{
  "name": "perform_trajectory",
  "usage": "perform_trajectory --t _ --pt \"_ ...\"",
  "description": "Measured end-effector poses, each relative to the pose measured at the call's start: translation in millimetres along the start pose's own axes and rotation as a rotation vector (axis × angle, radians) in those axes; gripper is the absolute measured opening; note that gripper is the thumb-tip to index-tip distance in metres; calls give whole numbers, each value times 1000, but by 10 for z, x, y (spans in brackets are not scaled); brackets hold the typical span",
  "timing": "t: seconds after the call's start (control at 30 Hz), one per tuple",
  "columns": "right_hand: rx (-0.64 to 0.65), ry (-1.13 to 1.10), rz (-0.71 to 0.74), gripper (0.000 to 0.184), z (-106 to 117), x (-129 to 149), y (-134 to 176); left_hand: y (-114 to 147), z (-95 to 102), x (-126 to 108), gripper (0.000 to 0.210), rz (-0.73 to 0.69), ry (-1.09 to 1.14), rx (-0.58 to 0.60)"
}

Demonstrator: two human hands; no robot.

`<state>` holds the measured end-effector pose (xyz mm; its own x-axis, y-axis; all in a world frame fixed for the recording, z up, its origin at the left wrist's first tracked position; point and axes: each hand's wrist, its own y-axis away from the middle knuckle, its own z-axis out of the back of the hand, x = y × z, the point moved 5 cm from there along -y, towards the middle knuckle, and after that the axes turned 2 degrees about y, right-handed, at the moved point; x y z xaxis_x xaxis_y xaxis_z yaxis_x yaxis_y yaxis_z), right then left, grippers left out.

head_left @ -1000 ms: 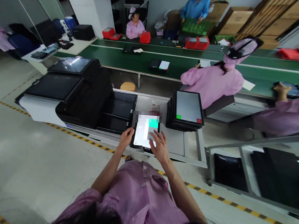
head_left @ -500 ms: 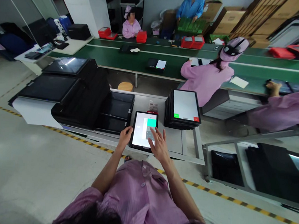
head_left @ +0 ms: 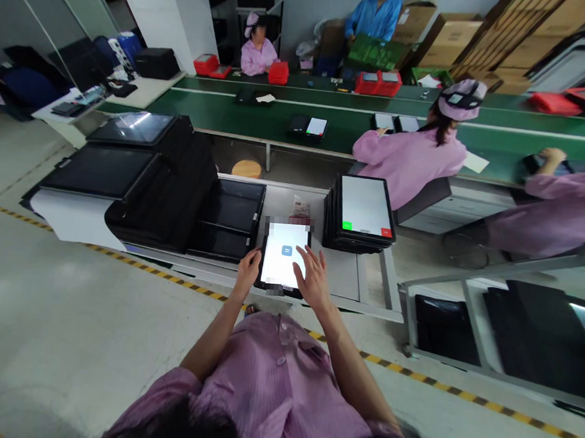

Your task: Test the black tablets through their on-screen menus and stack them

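Observation:
A black-framed tablet (head_left: 276,264) is in front of me, its lit white screen showing a small blue icon in the middle. My left hand (head_left: 249,269) grips its left edge, thumb and fingers closed on the frame. Over the right side of the screen is my right hand (head_left: 313,277), fingers spread; whether a fingertip touches the glass I cannot tell. Right of the tablet stands a stack of tablets (head_left: 366,205), the top one lit with a green and a red patch. A small clear packet (head_left: 301,207) lies just beyond the tablet.
Large black trays (head_left: 164,197) are piled on the cart's left, beside lower black trays (head_left: 233,205). A green workbench (head_left: 220,114) runs across behind, where a co-worker in pink (head_left: 412,150) sits. At right stands a metal rack (head_left: 460,317) with black panels.
The tablet's screen has gone from a keypad-like page with a green block to a plain white page with a blue icon. My hands have hardly moved.

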<state>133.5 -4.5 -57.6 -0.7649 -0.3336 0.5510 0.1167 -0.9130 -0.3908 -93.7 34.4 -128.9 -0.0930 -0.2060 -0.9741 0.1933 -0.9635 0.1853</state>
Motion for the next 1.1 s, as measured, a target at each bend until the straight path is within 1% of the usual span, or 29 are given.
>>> perform_trajectory --t 0.13,0.27,0.4,0.6,0.67,0.77,0.97,1.1 --pt "-24 20 -12 45 23 -19 -61 8 15 16 36 13 2 7" --pt "-83 31 -67 46 49 -104 -131 -1 17 17 36 -3 -7 16" --pt "-95 29 -86 46 27 -174 -200 -14 16 36 40 -12 9 26" --pt "-83 11 -46 44 -25 -158 -269 -19 4 71 38 -52 21 45" --pt "-86 28 -1 41 -28 -133 -277 -25 3 79 37 -57 20 37" --pt "-50 71 71 34 -37 -116 -258 -29 1 79 36 -64 14 31" --pt "-124 124 26 29 19 -185 -194 -16 12 58 34 -55 -12 32" --pt "-77 98 77 30 -46 -126 -223 -32 21 59 32 -55 -20 50"
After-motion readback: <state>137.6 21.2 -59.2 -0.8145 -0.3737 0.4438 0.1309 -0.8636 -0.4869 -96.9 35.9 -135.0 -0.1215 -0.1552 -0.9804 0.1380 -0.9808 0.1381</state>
